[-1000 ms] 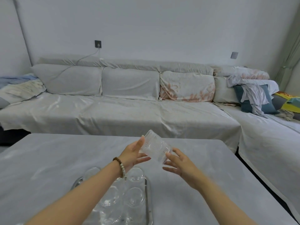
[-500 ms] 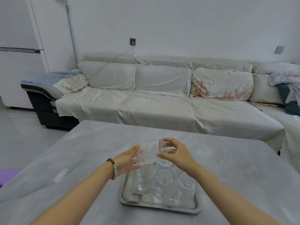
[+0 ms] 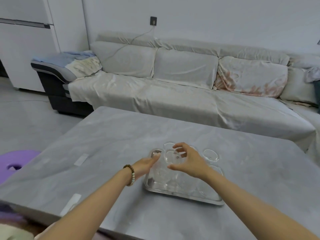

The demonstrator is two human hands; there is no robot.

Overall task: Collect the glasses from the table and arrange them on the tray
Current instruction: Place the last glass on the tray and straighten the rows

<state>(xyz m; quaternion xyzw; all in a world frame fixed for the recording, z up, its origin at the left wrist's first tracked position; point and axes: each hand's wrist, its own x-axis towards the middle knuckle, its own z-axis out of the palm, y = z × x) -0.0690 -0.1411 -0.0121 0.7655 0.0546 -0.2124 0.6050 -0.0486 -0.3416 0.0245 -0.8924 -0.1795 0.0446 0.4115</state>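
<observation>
Both hands over a tray of glasses on the grey worktop [image 3: 107, 146].

The left hand [image 3: 146, 166], a bead bracelet [image 3: 130, 174] on its wrist, lies flat-fingered at the metal tray's [image 3: 181, 195] left edge, its grip loose and holding nothing. The right hand [image 3: 187, 161] hovers above an upright clear glass [image 3: 170, 155] standing among the other glasses [image 3: 210, 154] on the tray, fingers spread in a wide-open grip; contact cannot be told.

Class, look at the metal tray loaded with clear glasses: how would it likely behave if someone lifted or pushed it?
The metal tray looks rigid, so it should not flex. The upright clear glasses stand crowded on it, so they would probably clink or tip if jolted. Its low rim suggests they could slide off if tilted.
</observation>
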